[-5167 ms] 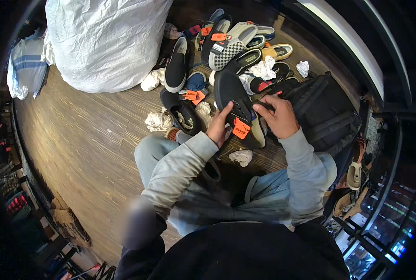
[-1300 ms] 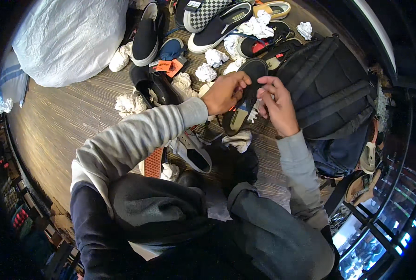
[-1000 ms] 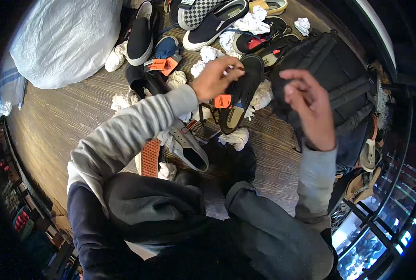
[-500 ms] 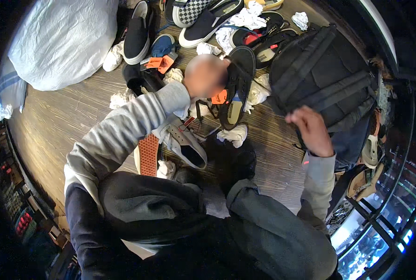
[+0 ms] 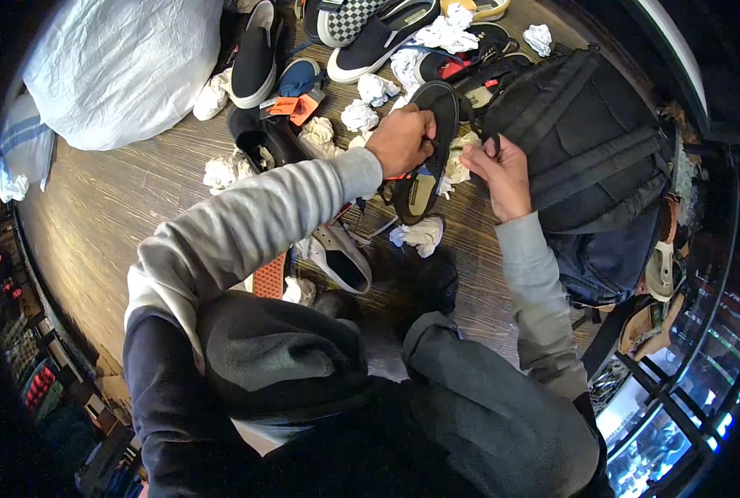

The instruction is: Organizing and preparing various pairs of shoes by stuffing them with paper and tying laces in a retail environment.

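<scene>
A black lace-up shoe (image 5: 441, 108) with a pale insole lies on the floor ahead of me, its opening toward me. My left hand (image 5: 403, 139) is closed over its left side at the lacing, fingers curled; what they grip is hidden. To the right of the shoe, my right hand (image 5: 503, 173) is closed in a pinch on a thin dark strand that looks like a shoelace (image 5: 460, 148). Crumpled cream paper (image 5: 460, 166) sits between the shoe and that hand. A grey-and-black shoe (image 5: 338, 259) lies nearer me, below my left wrist.
A large black backpack (image 5: 590, 141) rests at the right. Several shoes lie at the back, including a black slip-on (image 5: 254, 58) and a checkered one (image 5: 349, 23). Balls of white paper (image 5: 359, 115) are scattered among them. A big white sack (image 5: 125, 75) stands at the far left on the wooden floor (image 5: 129, 187).
My right hand has moved left and away from me, from beside the backpack to the black shoe, and closed in a pinch. My left hand has shifted right over the shoe.
</scene>
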Demonstrator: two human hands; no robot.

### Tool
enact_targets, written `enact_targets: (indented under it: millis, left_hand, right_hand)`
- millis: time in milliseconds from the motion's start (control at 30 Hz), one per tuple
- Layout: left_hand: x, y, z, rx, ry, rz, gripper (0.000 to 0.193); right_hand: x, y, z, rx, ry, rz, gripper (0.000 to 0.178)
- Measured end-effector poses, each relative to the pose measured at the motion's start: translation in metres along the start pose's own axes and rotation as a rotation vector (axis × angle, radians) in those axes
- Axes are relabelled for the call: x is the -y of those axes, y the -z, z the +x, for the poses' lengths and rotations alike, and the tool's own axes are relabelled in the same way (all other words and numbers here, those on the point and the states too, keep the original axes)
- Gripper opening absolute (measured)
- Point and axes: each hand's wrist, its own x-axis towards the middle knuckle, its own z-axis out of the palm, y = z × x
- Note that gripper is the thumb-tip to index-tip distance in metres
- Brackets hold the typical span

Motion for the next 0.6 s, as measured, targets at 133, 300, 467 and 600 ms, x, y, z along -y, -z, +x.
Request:
enact_targets:
  millis: [133, 300, 467, 600]
  left_hand:
    - [0.003, -0.001, -0.001, -0.026, -0.011, 0.026, 0.025]
    - [0.001, 0.0, -0.001, 0.007, -0.045, 0.002, 0.033]
    - [-0.003, 0.0, -0.007, -0.012, -0.01, -0.004, 0.037]
    - [-0.006, -0.002, -0.011, -0.038, 0.013, -0.075, 0.037]
  right_hand:
    - [0.001, -0.008, 0.004, -0.029, 0.011, 0.02, 0.031]
    - [-0.008, -0.002, 0.014, -0.013, 0.2, -0.338, 0.022]
    - [-0.003, -0.012, 0.012, -0.071, 0.273, -0.561, 0.014]
    - [-0.005, -0.009, 0.014, 0.011, 0.38, -0.786, 0.016]
